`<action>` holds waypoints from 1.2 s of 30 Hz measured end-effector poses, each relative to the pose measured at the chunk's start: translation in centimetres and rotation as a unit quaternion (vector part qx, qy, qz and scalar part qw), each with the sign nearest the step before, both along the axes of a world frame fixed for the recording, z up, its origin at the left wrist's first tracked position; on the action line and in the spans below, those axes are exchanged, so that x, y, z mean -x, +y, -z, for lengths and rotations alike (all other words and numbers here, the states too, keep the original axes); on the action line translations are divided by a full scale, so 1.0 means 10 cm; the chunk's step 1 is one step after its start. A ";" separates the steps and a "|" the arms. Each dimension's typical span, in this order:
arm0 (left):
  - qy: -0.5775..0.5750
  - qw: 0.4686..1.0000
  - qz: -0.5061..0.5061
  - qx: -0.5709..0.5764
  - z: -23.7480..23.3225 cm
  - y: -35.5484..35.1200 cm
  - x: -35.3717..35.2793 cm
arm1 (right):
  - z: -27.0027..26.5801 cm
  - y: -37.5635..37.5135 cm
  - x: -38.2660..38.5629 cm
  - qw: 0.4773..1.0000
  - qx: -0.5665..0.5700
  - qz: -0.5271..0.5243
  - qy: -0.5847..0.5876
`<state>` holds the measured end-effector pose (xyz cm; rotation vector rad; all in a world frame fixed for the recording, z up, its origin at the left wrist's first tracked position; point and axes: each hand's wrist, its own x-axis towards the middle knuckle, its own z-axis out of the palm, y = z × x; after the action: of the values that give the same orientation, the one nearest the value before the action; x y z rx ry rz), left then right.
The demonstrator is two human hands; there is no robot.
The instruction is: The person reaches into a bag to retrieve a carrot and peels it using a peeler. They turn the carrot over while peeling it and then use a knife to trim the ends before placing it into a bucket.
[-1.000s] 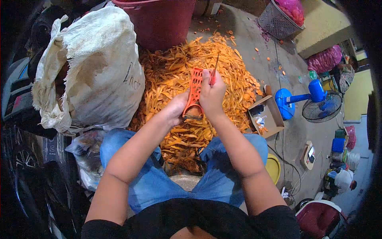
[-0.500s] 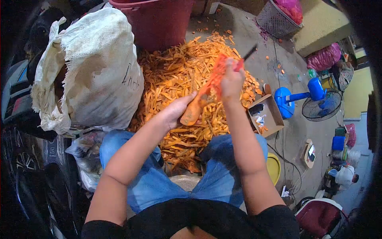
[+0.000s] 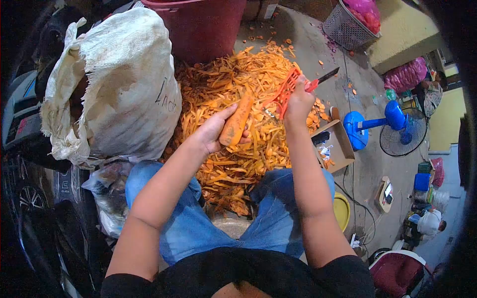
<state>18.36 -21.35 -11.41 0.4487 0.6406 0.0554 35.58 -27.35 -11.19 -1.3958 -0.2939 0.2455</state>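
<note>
A carrot [image 3: 237, 120] lies slanted in my left hand [image 3: 215, 132], whose fingers wrap beneath it with the thumb along its side. Unpeeled, brownish skin shows on parts of it. My right hand [image 3: 299, 106] is closed on a red peeler [image 3: 286, 91] with a slotted body, whose blade end points down toward the carrot but stays apart from it. From the same fist juts a knife [image 3: 328, 75] with a dark blade and a red handle. Below both hands spreads a big heap of orange peelings [image 3: 218, 111].
A white woven sack [image 3: 126, 84] stands at left beside a dark red tub [image 3: 201, 30]. On the right are a cardboard box [image 3: 340, 146], a blue fan [image 3: 395, 116], cables and a yellow lid [image 3: 341, 211]. A person [image 3: 430, 220] is farther off at right.
My right hand with the peeler has drawn away from the carrot to the right and slightly down. The carrot now tilts more upright in my left hand.
</note>
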 end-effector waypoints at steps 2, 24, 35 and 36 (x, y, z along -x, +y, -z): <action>-0.016 1.000 -0.006 0.011 0.10 0.02 -0.02 | 0.06 0.06 0.13 0.999 -0.010 -0.011 -0.045; -0.059 0.994 0.093 0.007 0.07 -0.18 0.02 | 0.09 0.00 -0.25 0.993 0.061 0.102 0.004; 0.014 0.997 -0.071 -0.026 0.14 -0.12 -0.11 | 0.05 0.09 0.75 0.976 0.079 -0.125 -0.159; 0.014 0.997 -0.071 -0.025 0.15 -0.11 -0.10 | 0.05 0.08 0.72 0.968 0.113 -0.114 -0.195</action>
<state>19.37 -22.44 -12.94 0.4517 0.6999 0.2008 28.40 -26.57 -11.73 -1.6348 -0.7758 0.1949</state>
